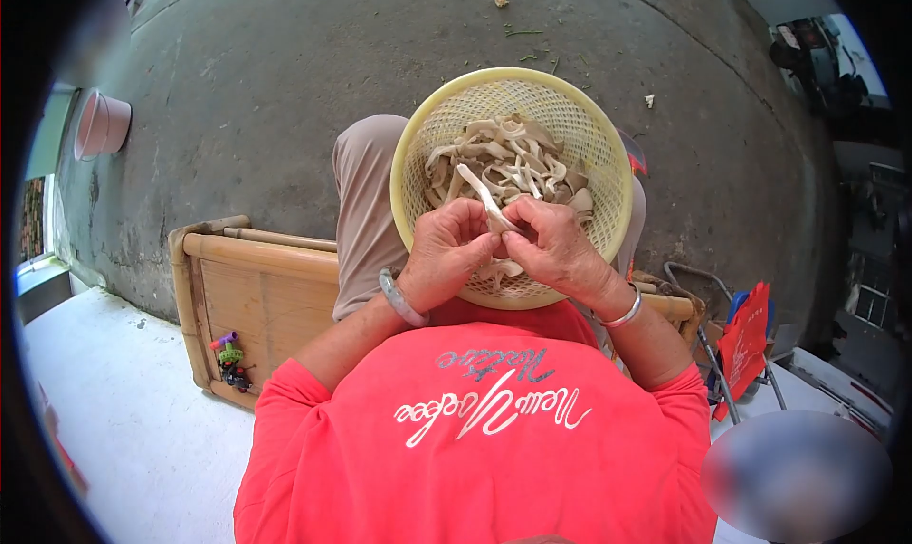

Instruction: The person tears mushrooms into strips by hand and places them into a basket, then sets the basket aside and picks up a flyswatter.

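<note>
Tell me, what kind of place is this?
Probably a home's yard or porch, though I can't be sure: there's a bare grey concrete floor, a bamboo bench and a pink bucket.

At centre are one basket [518, 86], two hands [451, 245] [560, 249], two bracelets [397, 300] [628, 313], and pale strips [508, 154] too heaped to count. Upper left, one bucket [103, 126].

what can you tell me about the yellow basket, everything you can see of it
The basket is round and pale yellow, apparently plastic, with a smooth, solid rim and open mesh inside. It sits mouth up at the person's lap, over the trouser legs. Pale torn strips, apparently mushroom, lie heaped in it, leaving mesh bare around them. The left hand and right hand cover part of its near side; whether they touch it is unclear.
</note>
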Demonstrator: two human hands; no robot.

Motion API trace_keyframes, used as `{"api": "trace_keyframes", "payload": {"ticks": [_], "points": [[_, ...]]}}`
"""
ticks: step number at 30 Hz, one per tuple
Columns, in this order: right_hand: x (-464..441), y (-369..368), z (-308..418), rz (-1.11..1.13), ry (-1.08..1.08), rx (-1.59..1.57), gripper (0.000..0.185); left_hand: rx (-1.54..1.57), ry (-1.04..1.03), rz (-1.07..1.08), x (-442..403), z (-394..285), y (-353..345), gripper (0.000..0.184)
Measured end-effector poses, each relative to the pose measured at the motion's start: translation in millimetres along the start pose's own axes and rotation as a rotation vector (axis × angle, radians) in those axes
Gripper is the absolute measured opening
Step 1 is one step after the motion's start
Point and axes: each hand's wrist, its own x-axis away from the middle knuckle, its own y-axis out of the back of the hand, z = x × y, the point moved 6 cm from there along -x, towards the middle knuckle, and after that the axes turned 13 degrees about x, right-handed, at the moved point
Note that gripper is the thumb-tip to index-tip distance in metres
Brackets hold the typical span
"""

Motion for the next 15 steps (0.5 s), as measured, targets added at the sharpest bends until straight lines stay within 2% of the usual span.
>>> {"api": "trace_keyframes", "payload": {"ticks": [4,6,7,9,10,12,15], "points": [[-1.6,7.4,1.0,-0.119,0.080,0.154,0.010,0.001,0.066,0.006,0.1,-0.9,-0.9,0.014],[-1.9,16.1,2.5,-0.200,0.191,0.322,0.011,0.039,0.127,0.024,-0.7,1.3,-1.2,0.013],[-3.3,20.3,-0.8,-0.199,0.191,0.322,0.011,0.040,0.127,0.024,-0.9,0.0,-0.3,0.013],[-5.4,34.9,-4.7,-0.296,0.201,0.594,0.013,0.104,0.203,0.113,0.2,0.2,-3.6,0.013],[-7.4,41.4,-8.2,-0.297,0.200,0.597,0.013,0.105,0.202,0.116,0.8,-1.5,-3.9,0.013],[-12.2,56.8,-20.5,-0.331,0.064,0.768,0.012,0.110,0.221,0.121,3.0,-2.5,-5.1,0.013],[-11.0,59.1,-13.7,-0.329,0.098,0.792,0.011,0.113,0.177,0.057,2.4,-4.6,-2.6,0.014]]}}
